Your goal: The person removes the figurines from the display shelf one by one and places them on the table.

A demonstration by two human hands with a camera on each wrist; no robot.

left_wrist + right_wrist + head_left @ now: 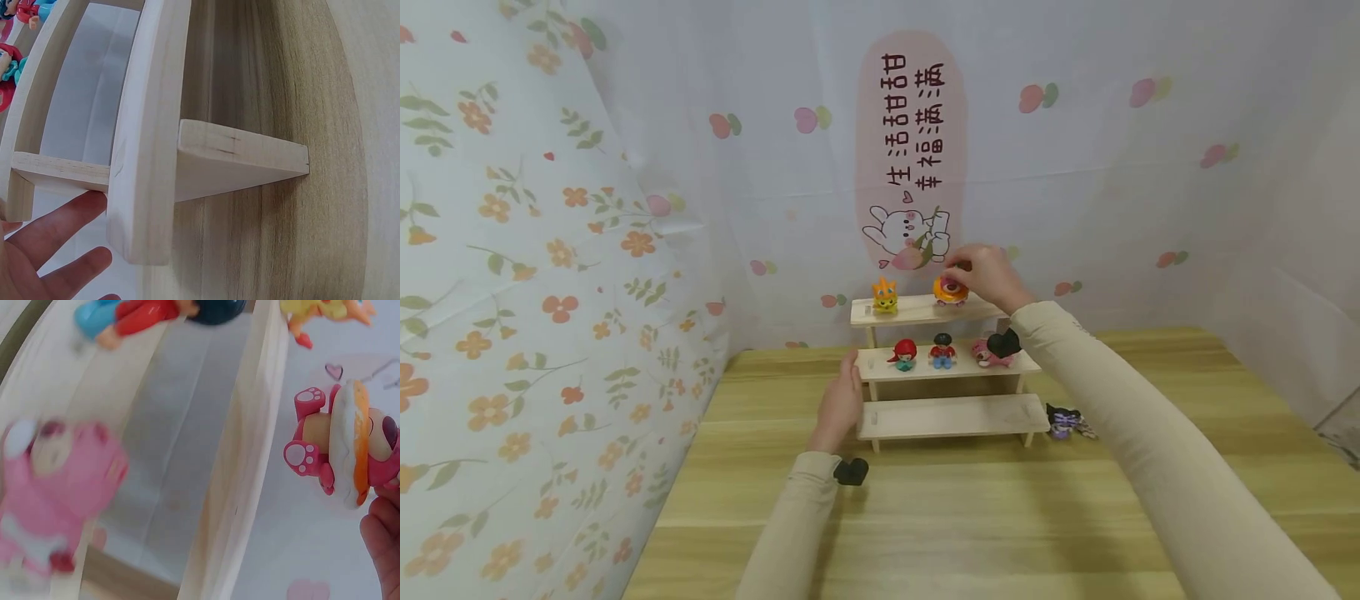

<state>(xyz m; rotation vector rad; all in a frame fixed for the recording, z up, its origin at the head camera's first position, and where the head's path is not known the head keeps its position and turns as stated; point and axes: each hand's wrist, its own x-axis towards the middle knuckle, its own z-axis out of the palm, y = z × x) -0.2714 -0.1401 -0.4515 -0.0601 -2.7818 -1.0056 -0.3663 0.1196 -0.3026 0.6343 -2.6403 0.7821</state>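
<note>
A three-tier wooden display stand (955, 417) stands on the table. At the top tier, my right hand (991, 273) pinches a pink bear figurine (310, 450) by its head; an orange and white ring (354, 444) circles its body. My left hand (839, 407) is at the stand's left end, with extended fingers (59, 228) by the side support. A yellow figurine (885, 297) with an orange top stands on the top tier's left. The middle tier holds a red-haired figurine (904, 355), a figurine in a red top (942, 352) and another pink bear (69, 481).
A dark-and-purple figurine (1063, 422) is on the wood-grain table (940, 517), right of the lowest tier, with a small pale thing beside it. Behind the stand hangs a white printed cloth (775, 208); flowered cloth (550, 350) hangs along the left.
</note>
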